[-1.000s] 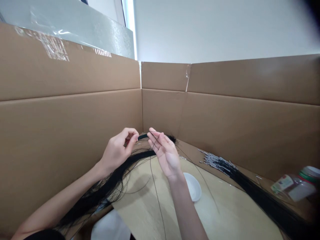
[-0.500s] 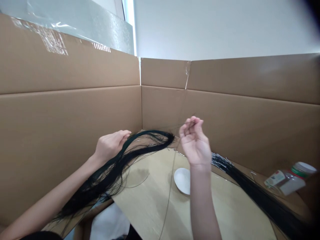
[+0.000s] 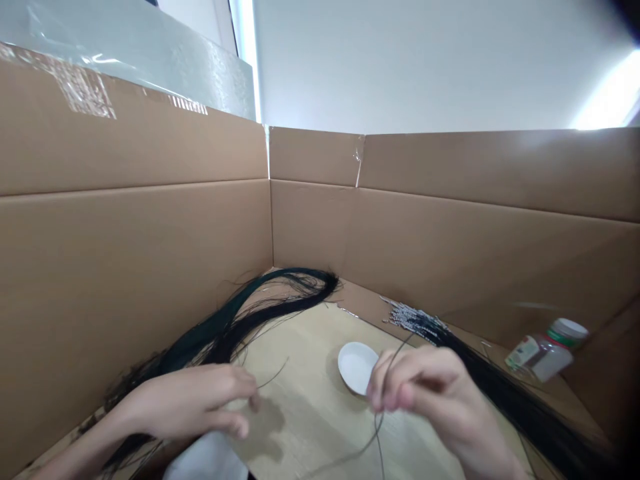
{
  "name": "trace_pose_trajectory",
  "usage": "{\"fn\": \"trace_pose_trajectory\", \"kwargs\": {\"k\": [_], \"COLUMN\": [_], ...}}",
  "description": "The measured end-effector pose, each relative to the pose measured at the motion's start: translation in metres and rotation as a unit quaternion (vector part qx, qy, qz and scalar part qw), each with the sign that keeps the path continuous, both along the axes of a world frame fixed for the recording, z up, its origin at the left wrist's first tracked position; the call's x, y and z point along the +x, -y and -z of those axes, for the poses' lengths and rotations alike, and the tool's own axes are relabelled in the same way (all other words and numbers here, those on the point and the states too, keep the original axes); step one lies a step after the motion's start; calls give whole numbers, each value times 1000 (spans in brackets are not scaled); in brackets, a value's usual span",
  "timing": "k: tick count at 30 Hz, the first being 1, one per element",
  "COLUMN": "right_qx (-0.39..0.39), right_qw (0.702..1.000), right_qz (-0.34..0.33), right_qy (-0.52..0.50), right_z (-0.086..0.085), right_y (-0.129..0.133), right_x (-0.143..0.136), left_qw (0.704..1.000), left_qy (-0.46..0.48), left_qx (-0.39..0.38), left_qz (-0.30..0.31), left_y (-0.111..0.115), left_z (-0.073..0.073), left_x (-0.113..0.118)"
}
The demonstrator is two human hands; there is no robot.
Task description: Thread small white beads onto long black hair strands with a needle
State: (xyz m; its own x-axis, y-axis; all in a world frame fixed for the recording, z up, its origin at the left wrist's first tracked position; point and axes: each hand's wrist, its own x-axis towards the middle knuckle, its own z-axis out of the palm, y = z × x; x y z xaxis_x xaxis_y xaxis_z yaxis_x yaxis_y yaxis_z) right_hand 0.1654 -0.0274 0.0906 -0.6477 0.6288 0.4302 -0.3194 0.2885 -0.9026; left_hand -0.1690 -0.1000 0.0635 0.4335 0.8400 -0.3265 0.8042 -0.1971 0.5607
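My right hand (image 3: 425, 393) pinches a thin dark strand (image 3: 377, 430), which loops and hangs below the fingertips, with one end sticking up above them. To the left, my left hand (image 3: 210, 400) is low over the board with thumb and fingers apart, holding nothing that I can see. Behind it a loose hank of long black strands (image 3: 240, 327) curves along the left side to the far corner. A small white dish (image 3: 358, 367) lies just left of my right hand, partly behind its fingers.
A second black bundle (image 3: 510, 393) with pale, silvery tips runs along the right side. Beyond it a clear jar with a white lid (image 3: 547, 350) leans on its side. Tall cardboard walls (image 3: 450, 247) surround the pale wooden board (image 3: 300, 360).
Both hands have come down and nearer to me. My left hand has opened from its pinch; my right hand has brought the strand down beside the dish. The view has shifted slightly.
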Motion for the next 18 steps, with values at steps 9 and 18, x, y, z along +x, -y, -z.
{"fn": "trace_pose_trajectory", "kwargs": {"k": [9,18], "right_qx": [-74,-209], "right_qw": [986,959], "right_qz": [-25,-49], "right_qy": [147,185], "right_z": [25,80], "right_y": [53,64], "right_x": [0,7], "left_qw": [865,725], "left_qy": [485,640], "left_qx": [-82,-255], "left_qz": [101,-8], "left_y": [-43,-49], "left_z": [-18,-35], "left_x": [113,149]}}
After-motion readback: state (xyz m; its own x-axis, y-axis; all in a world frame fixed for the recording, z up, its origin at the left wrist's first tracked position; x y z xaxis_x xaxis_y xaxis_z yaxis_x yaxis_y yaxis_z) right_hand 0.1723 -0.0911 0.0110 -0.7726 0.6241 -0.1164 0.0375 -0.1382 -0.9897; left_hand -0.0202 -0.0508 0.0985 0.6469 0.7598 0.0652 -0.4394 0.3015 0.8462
